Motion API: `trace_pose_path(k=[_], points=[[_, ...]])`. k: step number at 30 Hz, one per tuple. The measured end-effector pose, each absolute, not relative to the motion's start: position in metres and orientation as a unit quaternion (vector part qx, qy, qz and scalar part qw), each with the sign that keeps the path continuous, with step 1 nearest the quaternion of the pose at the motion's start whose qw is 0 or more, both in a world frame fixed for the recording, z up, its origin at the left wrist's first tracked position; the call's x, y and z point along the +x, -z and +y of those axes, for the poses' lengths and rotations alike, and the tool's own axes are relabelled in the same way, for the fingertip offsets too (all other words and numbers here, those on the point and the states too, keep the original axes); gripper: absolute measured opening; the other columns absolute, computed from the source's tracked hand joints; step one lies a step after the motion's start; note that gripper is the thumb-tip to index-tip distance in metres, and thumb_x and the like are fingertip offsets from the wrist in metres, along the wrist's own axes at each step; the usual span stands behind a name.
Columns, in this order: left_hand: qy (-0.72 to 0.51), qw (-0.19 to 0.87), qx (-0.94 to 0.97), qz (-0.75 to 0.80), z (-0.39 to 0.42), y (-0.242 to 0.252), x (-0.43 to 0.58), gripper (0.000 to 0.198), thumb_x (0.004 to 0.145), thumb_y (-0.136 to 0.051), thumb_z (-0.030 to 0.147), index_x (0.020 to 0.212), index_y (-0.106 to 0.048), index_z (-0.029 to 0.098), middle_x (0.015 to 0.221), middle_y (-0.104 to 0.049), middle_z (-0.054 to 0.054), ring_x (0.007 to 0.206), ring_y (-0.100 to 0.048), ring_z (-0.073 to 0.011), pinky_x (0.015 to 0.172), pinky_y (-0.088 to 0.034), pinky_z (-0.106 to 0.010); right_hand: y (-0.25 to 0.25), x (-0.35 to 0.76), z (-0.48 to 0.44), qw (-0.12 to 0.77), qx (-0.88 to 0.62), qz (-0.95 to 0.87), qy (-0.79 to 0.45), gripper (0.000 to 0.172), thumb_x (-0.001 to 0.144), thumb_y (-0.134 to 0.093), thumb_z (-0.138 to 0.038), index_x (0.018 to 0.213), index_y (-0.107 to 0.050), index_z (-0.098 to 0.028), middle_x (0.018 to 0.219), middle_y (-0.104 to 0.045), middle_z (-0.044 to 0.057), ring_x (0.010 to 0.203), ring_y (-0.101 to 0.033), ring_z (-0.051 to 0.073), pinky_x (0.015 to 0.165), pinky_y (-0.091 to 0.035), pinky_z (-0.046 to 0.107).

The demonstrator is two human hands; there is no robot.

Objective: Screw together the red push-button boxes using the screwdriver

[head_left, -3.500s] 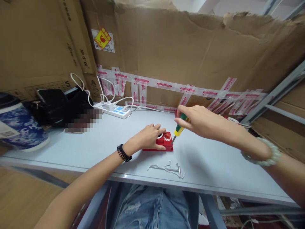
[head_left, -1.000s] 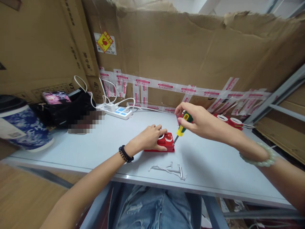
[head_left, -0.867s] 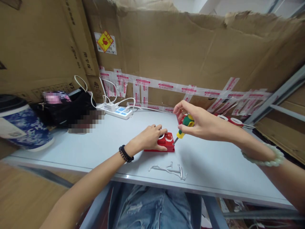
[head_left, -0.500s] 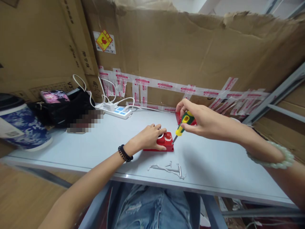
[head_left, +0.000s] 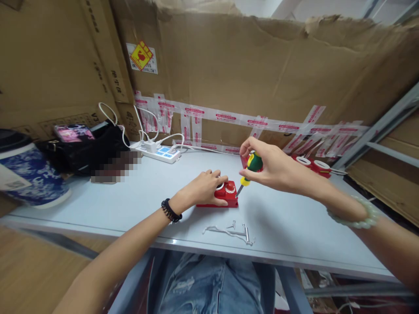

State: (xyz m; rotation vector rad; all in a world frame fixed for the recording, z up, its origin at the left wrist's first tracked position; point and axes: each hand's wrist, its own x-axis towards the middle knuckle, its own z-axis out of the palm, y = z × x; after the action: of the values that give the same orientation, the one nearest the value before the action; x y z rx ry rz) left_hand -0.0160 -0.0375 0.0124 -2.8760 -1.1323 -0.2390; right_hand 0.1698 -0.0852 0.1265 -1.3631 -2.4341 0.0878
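A red box-shaped device (head_left: 231, 201) with round parts on top lies on the table, held by my left hand (head_left: 207, 188), whose fingers reach over it and whose thumb presses the near side. My right hand (head_left: 260, 159) grips a green and yellow screwdriver (head_left: 254, 163) by its handle. The tool leans, with its tip at the right end corner of the device, where a screw seems to sit. Nearer the table edge lie several metal screws or pins (head_left: 247, 234) and a thin white string (head_left: 216, 228).
Behind my right wrist are red devices with white rings (head_left: 321, 165). At the back left stands a white power strip (head_left: 162, 152) with cables, beside a black bag (head_left: 98, 148) and a blue-white cup (head_left: 32, 172). Cardboard (head_left: 245, 65) walls the far side of the pale table (head_left: 147, 209).
My right hand has rotated on the screwdriver, and its wrist has shifted left and lower, uncovering the red devices behind. My left hand and the device have stayed put.
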Motion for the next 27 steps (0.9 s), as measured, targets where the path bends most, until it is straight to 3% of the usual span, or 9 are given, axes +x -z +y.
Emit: trace_pose_path(k=[4,13,17,27], points=[[0.083,0.017,-0.928,-0.364,-0.037,-0.012,-0.016,0.058,0.074,-0.061,0.057,0.115,-0.052,0.018,0.1,-0.055,-0.01,0.083,-0.055,-0.0249,0.078,-0.044,-0.037,-0.124,0.167,-0.083,0.161,-0.511,-0.844,-0.003,0.02,0.08,-0.054,-0.03,0.094,-0.043,-0.021,0.076,-0.059,0.001,0.065,-0.053,0.016,0.058,-0.038,0.028],[0.077,0.003,-0.927,-0.368,-0.038,-0.016,-0.016,0.056,0.074,-0.061,0.057,0.114,-0.052,0.018,0.1,-0.055,-0.01,0.082,-0.055,-0.0247,0.078,-0.044,-0.036,-0.136,0.173,-0.086,0.237,-0.489,-0.839,-0.029,0.02,0.076,-0.056,-0.026,0.094,-0.047,-0.022,0.076,-0.062,0.0,0.062,-0.057,0.014,0.055,-0.041,0.027],[0.103,-0.002,-0.926,-0.363,-0.035,-0.014,-0.019,0.06,0.076,-0.054,0.064,0.113,-0.051,0.018,0.099,-0.054,-0.009,0.082,-0.054,-0.0243,0.076,-0.044,-0.036,-0.139,0.175,-0.092,0.253,-0.492,-0.833,-0.038,0.02,0.074,-0.057,-0.025,0.092,-0.048,-0.023,0.078,-0.062,0.0,0.062,-0.056,0.014,0.054,-0.042,0.027],[0.151,-0.014,-0.924,-0.351,-0.037,-0.016,-0.025,0.069,0.074,-0.05,0.071,0.122,-0.045,0.022,0.111,-0.053,-0.01,0.094,-0.055,-0.0258,0.086,-0.039,-0.041,-0.108,0.173,-0.096,0.182,-0.49,-0.851,-0.054,0.022,0.074,-0.053,-0.021,0.094,-0.047,-0.022,0.076,-0.061,0.0,0.066,-0.052,0.014,0.06,-0.038,0.026]])
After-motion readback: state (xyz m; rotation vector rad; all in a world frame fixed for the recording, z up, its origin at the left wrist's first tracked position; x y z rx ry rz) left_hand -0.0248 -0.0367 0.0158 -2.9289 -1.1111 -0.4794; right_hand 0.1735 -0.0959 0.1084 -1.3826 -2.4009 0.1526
